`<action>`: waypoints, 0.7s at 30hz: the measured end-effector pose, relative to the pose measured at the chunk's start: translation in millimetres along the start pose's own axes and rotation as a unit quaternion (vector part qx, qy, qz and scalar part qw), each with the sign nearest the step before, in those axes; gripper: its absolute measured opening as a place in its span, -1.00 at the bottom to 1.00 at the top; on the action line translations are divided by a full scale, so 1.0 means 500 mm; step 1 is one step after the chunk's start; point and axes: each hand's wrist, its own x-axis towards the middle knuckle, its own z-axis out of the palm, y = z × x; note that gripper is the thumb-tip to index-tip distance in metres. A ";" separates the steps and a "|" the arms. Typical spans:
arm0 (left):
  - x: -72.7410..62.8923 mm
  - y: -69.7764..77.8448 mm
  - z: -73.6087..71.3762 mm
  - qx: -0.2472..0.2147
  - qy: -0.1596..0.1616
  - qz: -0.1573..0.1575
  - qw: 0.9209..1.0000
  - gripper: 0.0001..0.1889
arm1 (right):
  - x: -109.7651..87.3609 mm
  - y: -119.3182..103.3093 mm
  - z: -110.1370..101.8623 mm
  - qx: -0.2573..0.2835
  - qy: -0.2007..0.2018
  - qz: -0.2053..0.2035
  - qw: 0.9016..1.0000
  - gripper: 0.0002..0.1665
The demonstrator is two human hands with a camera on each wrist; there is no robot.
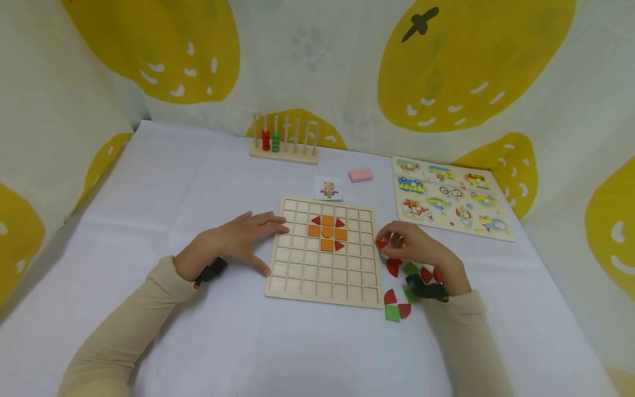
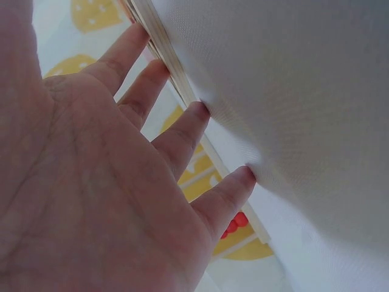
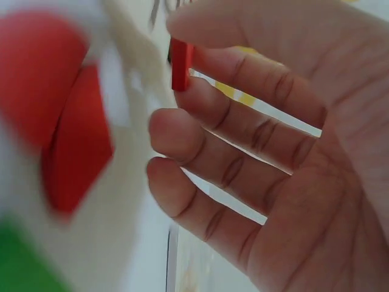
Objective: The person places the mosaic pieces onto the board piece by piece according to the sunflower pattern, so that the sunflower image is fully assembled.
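A wooden grid board (image 1: 302,273) lies flat, with orange squares and an orange disc (image 1: 327,232) forming a cross in its upper middle. Red triangles (image 1: 339,246) sit at three of the cross's corners. My left hand (image 1: 248,237) rests at the board's left edge, fingers spread and thumb near its lower left. Just past the right edge, my right hand (image 1: 412,242) pinches a small red wooden piece (image 3: 181,66) between thumb and fingers; its full outline is hidden. Below that hand lie loose red and green pieces (image 1: 392,313), some partly covered by the wrist.
Behind the board lies a pattern card (image 1: 328,188), with a pink block (image 1: 360,175) to its right. A wooden bead rack (image 1: 284,154) with red and green beads stands at the back. A vehicle puzzle board (image 1: 451,198) lies at the back right.
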 end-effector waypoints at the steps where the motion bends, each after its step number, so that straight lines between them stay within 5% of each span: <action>1: 0.000 0.000 0.000 0.001 0.000 0.000 1.000 0.03 | 0.007 -0.006 0.002 0.000 -0.005 0.000 1.000 -0.74; 21: -0.001 0.005 0.000 0.003 -0.001 -0.002 1.000 0.02 | 0.126 -0.107 0.066 -0.016 -0.070 -0.069 0.995 -0.76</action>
